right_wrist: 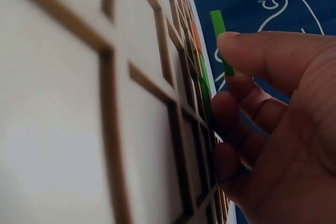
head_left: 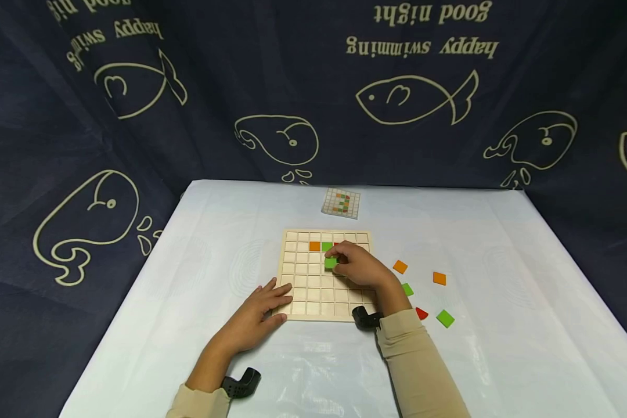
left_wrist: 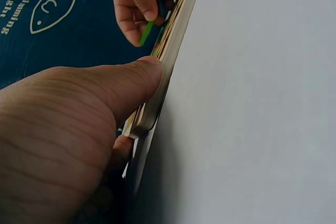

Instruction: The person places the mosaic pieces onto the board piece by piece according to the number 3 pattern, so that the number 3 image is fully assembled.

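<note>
Between thumb and fingers my right hand (head_left: 359, 265) pinches a green square tile (head_left: 330, 263), held over the upper middle of a wooden grid board (head_left: 306, 293). In the right wrist view the tile (right_wrist: 219, 38) is seen edge-on, raised off the grid. An orange tile (head_left: 314, 246), a green tile (head_left: 327, 247) and a partly covered red tile (head_left: 337, 245) sit in a row of the board's cells. My left hand (head_left: 258, 313) rests with spread fingers on the board's lower left edge; in the left wrist view its thumb (left_wrist: 134, 80) lies along the edge.
Behind the board lies a small pattern card (head_left: 341, 203) showing a coloured grid. Right of the board are loose pieces: orange tiles (head_left: 400, 267) (head_left: 439, 278), green tiles (head_left: 446, 318) (head_left: 407, 289) and a red rounded piece (head_left: 421, 313). A dark printed curtain (head_left: 292, 69) hangs behind the white table (head_left: 501, 360).
</note>
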Motion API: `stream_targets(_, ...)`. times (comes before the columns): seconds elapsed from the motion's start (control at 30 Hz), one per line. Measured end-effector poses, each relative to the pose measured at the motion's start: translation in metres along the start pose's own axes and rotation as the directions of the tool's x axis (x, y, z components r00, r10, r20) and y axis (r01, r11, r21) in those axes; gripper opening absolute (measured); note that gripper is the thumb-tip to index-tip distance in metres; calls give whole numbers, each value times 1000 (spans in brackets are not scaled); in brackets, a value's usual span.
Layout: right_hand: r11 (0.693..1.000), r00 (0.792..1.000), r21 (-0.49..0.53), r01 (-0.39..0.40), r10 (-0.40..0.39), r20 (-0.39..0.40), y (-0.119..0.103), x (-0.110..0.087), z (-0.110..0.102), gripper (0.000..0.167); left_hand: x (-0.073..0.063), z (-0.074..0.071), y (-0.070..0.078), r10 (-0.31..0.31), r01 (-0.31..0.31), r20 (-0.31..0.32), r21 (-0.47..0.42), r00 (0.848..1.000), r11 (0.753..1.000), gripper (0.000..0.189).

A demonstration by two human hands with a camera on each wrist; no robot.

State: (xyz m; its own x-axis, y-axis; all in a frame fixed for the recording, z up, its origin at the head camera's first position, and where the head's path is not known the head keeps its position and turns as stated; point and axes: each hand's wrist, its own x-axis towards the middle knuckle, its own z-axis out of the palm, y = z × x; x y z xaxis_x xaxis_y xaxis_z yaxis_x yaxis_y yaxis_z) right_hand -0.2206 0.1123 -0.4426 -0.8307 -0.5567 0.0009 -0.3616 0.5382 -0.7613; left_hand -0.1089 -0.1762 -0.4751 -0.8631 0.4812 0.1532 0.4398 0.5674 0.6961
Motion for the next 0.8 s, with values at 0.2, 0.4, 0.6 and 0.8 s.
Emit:
stream_targets(0.2,999,999,-31,-32,31,-10,-3,3,5,30,0,0,-1,-1,1,-1,1,1000,1000,39)
stream_targets(0.4,995,1000,-100,-14,15,8,-5,6,8,31,0,0,-2,-4,4,0,3,1000,1000,39)
stream_targets(0.6,995,1000,-103,-14,16,23,-6,6,8,29,1,0,-2,-6,6,-1,5,1000,1000,39)
stream_targets(0.8,995,999,-93,-34,36,26,-5,4,7,23,1,1,-2,-9,9,-1,-1,1000,1000,39)
